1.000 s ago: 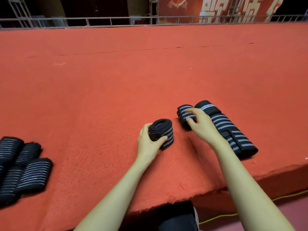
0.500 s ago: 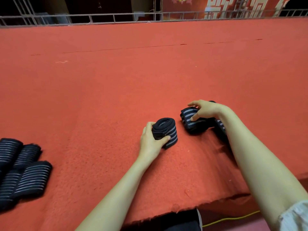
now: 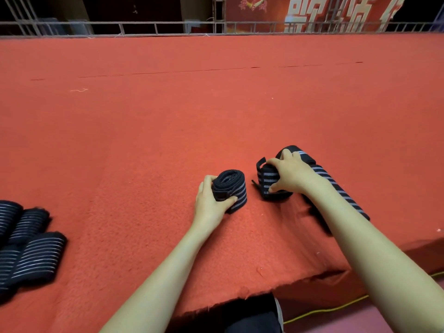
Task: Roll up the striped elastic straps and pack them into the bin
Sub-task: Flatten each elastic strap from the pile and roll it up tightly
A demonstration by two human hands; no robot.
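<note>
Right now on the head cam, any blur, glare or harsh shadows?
Head view: the left hand, right hand and the rolled strap between them are sharp; the strap pile at the left edge is smeared; no glare on the red carpet, only a soft shadow under the right forearm; dark beyond the railing.

This looks like a stage in an event hall: a wide platform covered in red carpet spreads under and far beyond the fingers, a low metal railing lines its far edge, and behind that hangs a red banner with large pale characters beside a metal truss.
</note>
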